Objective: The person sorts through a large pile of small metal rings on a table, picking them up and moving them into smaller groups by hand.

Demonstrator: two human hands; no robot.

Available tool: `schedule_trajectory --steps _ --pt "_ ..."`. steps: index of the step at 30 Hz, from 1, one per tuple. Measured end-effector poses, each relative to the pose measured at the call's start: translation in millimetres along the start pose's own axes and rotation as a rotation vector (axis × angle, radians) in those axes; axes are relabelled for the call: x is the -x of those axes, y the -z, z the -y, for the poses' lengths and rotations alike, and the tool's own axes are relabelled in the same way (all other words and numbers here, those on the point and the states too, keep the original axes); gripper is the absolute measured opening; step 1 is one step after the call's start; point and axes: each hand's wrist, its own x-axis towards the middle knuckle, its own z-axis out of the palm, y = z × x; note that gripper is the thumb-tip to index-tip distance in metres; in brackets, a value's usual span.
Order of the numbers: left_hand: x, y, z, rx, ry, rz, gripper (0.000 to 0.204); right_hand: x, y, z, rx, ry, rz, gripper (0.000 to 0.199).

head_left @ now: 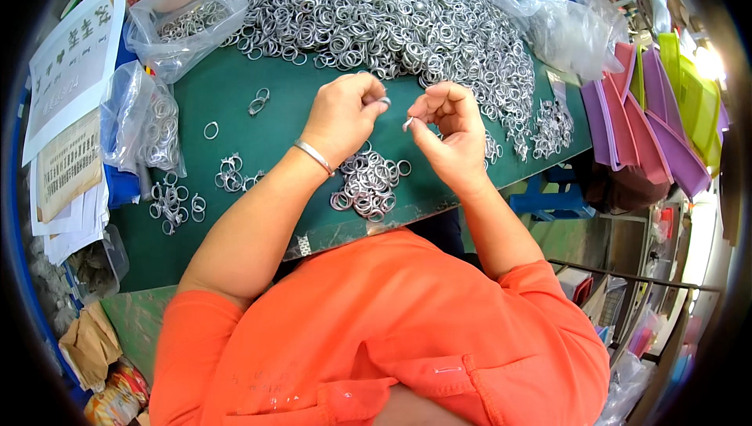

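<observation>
My left hand (338, 116), with a silver bangle on its wrist, is closed in a pinch on a small silver metal ring (385, 101). Just to its right, my right hand (450, 124) pinches a small shiny metal piece (407, 123) between thumb and forefinger; its exact kind is too small to tell. The two hands are apart, raised over the green tabletop (294, 85). Below them lies a small pile of rings (368, 183). Beyond them spreads a large heap of silver rings (376, 14).
Smaller ring clusters (168, 203) and a loose ring (211, 130) lie at left, near clear bags of rings (160, 132) and printed sheets (74, 65). Small metal parts (553, 126) sit at right. Purple and pink bins (630, 116) and a blue stool (552, 195) stand beyond the table's right edge.
</observation>
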Motion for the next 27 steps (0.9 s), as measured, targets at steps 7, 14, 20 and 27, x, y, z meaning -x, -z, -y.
schedule_trajectory --steps 7,14,20,27 --pt "-0.9 -4.5 -11.0 0.095 0.089 0.029 0.015 -16.1 58.5 21.0 0.506 -0.019 0.021 0.013" --pt "5.4 -2.2 -9.3 0.207 0.124 0.025 0.013 4.6 76.2 10.6 0.707 0.060 0.121 0.014" --pt "6.2 5.9 -11.9 0.022 -0.035 -0.033 0.014 -0.5 75.8 8.7 0.539 0.058 0.076 0.028" --pt "7.5 3.0 -9.9 0.122 -0.106 -0.070 0.010 3.4 77.7 0.4 0.271 0.082 0.015 0.031"
